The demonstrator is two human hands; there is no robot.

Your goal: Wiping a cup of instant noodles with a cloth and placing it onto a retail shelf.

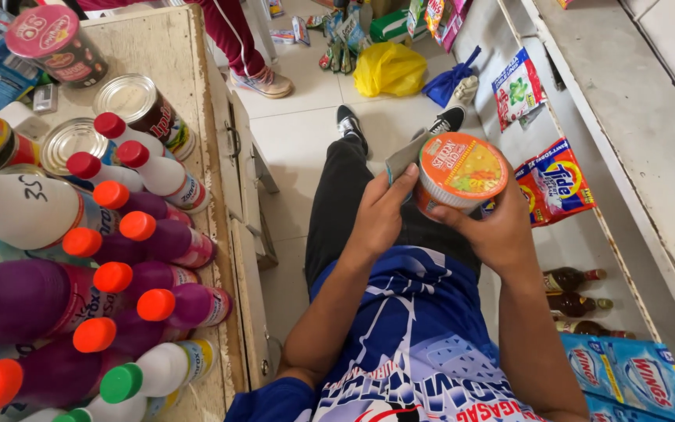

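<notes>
Though partly hidden, cup (461,170) in rt hand (501,234)

Floor (298,148) was pale square tile, kinda scuffed, with even daylight all over. A worn wooden counter (167,55) with little side doors ran down one side, and white shelves (626,117) lined the other. A yellow bag (389,69) sat on the tiles further back.

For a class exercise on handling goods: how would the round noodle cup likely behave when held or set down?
The noodle cup probably feels light: the right hand holds it alone. Its thin walls could dent if squeezed. Laid sideways, its round shape might roll.
</notes>
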